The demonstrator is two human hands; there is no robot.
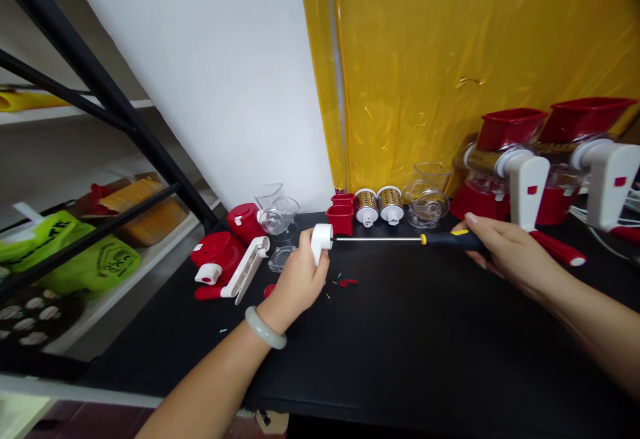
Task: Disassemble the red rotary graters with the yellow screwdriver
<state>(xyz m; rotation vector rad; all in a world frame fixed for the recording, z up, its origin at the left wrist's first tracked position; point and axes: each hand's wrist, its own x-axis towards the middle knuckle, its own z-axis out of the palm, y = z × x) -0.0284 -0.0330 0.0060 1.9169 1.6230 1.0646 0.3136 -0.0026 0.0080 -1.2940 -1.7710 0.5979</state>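
Note:
My left hand is closed around a white plastic crank handle, its round end facing right. A bit of red shows below the hand, probably the grip end of that handle. In my right hand is a screwdriver with a dark blue and yellow handle, held level. Its long shaft points left, and the tip meets or nearly meets the white round end; which of these I cannot tell. Beneath, a small red piece and several tiny screws lie on the black table.
At left stand red bases, another white crank handle and a clear housing. Further back are red hoppers, two grater drums and another clear housing. Assembled drum graters stand at right. A shelf borders the left.

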